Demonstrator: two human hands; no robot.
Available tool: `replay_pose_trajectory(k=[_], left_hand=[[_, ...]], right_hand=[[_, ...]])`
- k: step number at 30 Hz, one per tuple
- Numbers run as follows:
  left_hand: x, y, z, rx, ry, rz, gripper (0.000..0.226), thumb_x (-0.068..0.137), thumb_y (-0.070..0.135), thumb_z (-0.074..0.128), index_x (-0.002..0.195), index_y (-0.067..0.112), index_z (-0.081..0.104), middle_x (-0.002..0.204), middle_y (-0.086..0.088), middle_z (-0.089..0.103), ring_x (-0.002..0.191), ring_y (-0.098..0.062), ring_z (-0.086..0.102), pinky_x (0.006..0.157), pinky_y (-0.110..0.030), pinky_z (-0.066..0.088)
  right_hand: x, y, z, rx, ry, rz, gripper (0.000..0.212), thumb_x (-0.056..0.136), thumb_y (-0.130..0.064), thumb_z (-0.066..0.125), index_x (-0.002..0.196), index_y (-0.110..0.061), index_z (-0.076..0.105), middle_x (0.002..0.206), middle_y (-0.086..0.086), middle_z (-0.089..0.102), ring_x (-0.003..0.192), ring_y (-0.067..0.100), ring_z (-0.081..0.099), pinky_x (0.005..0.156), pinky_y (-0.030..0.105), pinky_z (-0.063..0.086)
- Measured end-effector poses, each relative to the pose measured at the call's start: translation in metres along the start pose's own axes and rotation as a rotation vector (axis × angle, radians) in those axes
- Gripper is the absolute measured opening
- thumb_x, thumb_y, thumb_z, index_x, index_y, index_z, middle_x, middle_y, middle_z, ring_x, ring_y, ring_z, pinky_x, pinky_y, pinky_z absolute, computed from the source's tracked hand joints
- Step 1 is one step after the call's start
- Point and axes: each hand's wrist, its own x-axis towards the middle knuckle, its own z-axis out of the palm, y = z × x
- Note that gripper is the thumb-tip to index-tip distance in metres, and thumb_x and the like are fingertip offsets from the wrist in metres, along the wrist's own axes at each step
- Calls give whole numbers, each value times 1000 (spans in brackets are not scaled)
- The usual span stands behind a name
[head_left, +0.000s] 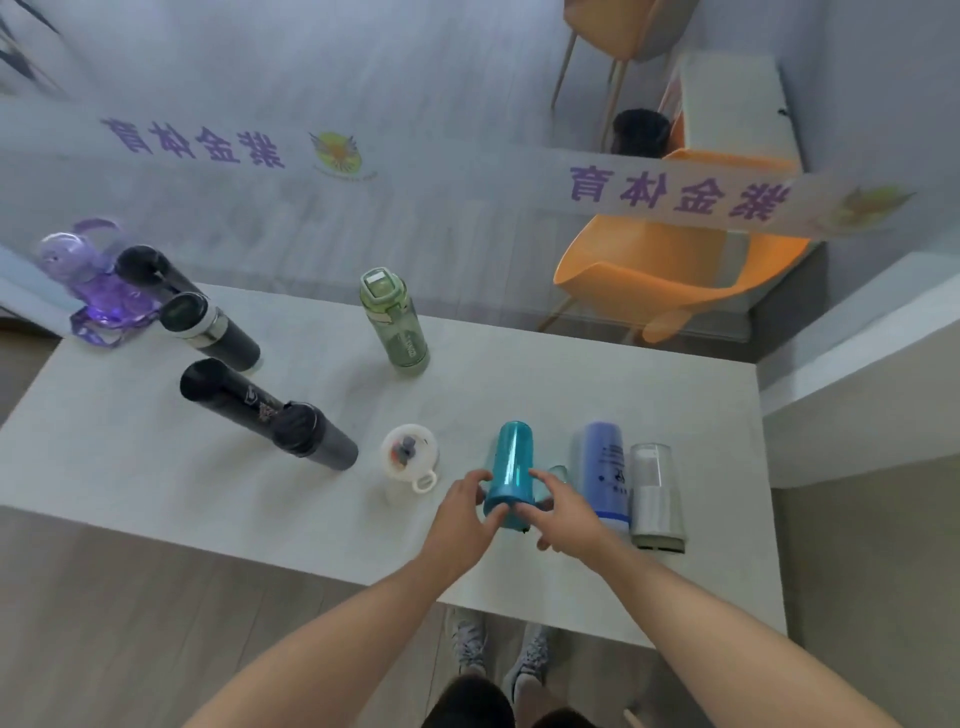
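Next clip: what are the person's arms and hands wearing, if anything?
Nothing is worn that shows. The left hand and right hand are ungloved, the wrists carry no watch or band, and both forearms are uncovered, with no sleeve in view.

A blue bottle (602, 467) blocked my teal bottle's (511, 467) right; leftward, table (156, 493) lay open to the white bottle (408, 460).

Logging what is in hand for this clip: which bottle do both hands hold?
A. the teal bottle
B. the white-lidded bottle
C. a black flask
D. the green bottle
A: the left hand and the right hand both grip the teal bottle near the front of the table, while the green bottle stands untouched farther back.
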Motion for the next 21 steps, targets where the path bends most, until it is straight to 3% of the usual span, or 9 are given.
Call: replay_pose_trajectory(k=[3,5,9,14,21], left_hand=[[-10,12,-22,50,7,66,44,95,34,65,135,26,47,107,6,60,93,-7,58,72,-3,39],[-12,19,-34,49,30,110,45,95,30,65,135,23,48,112,3,60,95,-8,58,75,-3,39],[-8,20,-48,88,42,208,41,94,29,65,133,25,53,122,3,52,108,-14,57,91,-20,46],[2,18,-54,320,91,327,32,97,32,56,129,30,56,138,-1,43,124,-21,43,102,-34,43],[3,17,-54,456,110,418,31,96,31,50,127,25,54,144,-5,41,132,-25,34,109,-35,34]], right_hand=[[-12,-12,-3,-33,-1,-4,60,97,-49,59,150,-31,37,109,0,67,74,16,71,67,26,58],[-15,-20,-4,13,12,-9,55,97,-50,58,145,-26,44,105,3,69,64,14,66,59,26,53],[-12,-34,-4,139,64,0,43,98,-43,58,130,-15,59,95,7,75,49,12,57,50,25,43],[-9,-48,1,207,118,-14,33,98,-37,59,122,-14,63,91,7,75,55,14,58,51,25,42],[-15,-48,0,182,119,8,19,98,-34,58,106,-19,67,94,5,73,57,14,59,54,27,43]])
